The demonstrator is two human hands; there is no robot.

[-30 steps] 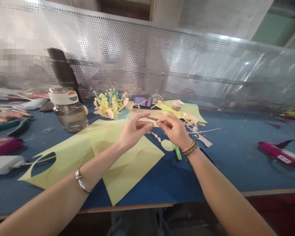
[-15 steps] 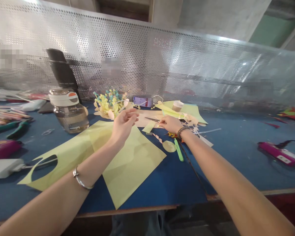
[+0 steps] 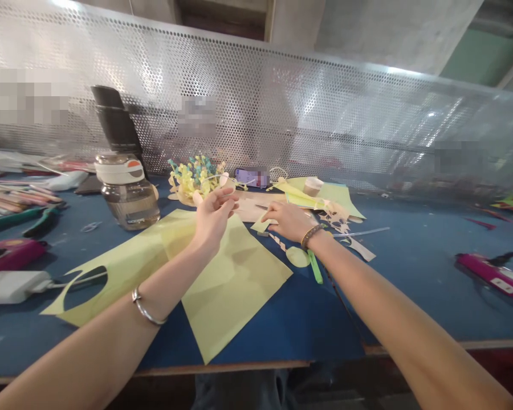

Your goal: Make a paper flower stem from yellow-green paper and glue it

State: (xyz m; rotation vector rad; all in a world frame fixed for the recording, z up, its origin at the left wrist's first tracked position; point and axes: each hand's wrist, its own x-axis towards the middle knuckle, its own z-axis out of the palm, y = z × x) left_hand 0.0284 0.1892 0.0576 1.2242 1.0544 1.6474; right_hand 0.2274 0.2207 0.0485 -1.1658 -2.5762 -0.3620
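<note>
My left hand (image 3: 214,216) hovers above the pale yellow-green paper sheets (image 3: 239,285), thumb and fingers bent together; whatever they pinch is too small to make out. Just behind it is a cluster of yellow and teal paper flowers (image 3: 194,176), with a thin white stem and pale petals near the fingers. My right hand (image 3: 288,221) reaches to the middle of the table, its fingertips closed on a small yellow paper strip (image 3: 260,225). Beside that hand lie scissors, their blade tip (image 3: 261,206) showing, a round yellow paper piece (image 3: 298,256) and a green cutter (image 3: 315,267).
A water bottle (image 3: 127,196) stands at left, with a black cylinder (image 3: 117,125) behind it. At the back are a phone (image 3: 251,177) and a tape roll (image 3: 313,185). Pliers (image 3: 43,219), a white charger (image 3: 15,286) and a purple power strip (image 3: 493,276) lie towards the sides.
My right hand has moved left onto the yellow paper strip. My left hand has stayed nearly in place, and the whole view has shifted slightly.
</note>
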